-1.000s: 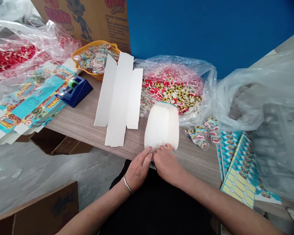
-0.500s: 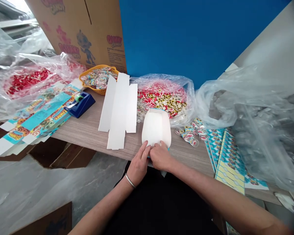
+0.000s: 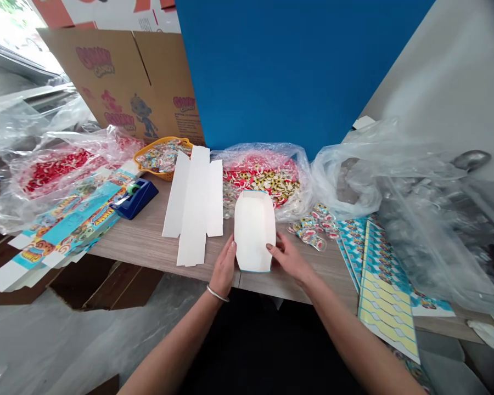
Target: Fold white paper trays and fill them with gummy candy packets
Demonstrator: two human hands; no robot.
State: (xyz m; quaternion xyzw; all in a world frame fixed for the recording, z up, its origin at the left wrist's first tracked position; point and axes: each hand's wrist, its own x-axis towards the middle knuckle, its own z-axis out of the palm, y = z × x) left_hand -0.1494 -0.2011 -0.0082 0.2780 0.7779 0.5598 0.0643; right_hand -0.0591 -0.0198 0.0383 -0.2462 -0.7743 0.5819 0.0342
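A white open-topped cardboard box (image 3: 254,230) with a thin blue edge stands at the front of the table. My left hand (image 3: 223,270), with a bangle on the wrist, presses on its left wall. On the other side, my right hand (image 3: 290,256) grips the right wall, its thumb over the rim and its fingers outside. Left of the box lies an unfolded white cardboard blank (image 3: 195,208). Behind it is a clear bag of red and yellow-white candies (image 3: 267,175). Several small wrapped candies (image 3: 313,227) lie to its right.
A blue tape dispenser (image 3: 135,198), printed box blanks (image 3: 66,227) and an orange basket (image 3: 164,175) of wrapped candies are on the left. Sticker sheets (image 3: 385,291) and plastic bags (image 3: 428,236) lie right. A large carton (image 3: 119,82) and blue panel (image 3: 296,71) stand behind.
My hands have gone from the box's near end to its two sides, and the near end now stands up with its blue edge showing. The camera view has shifted.
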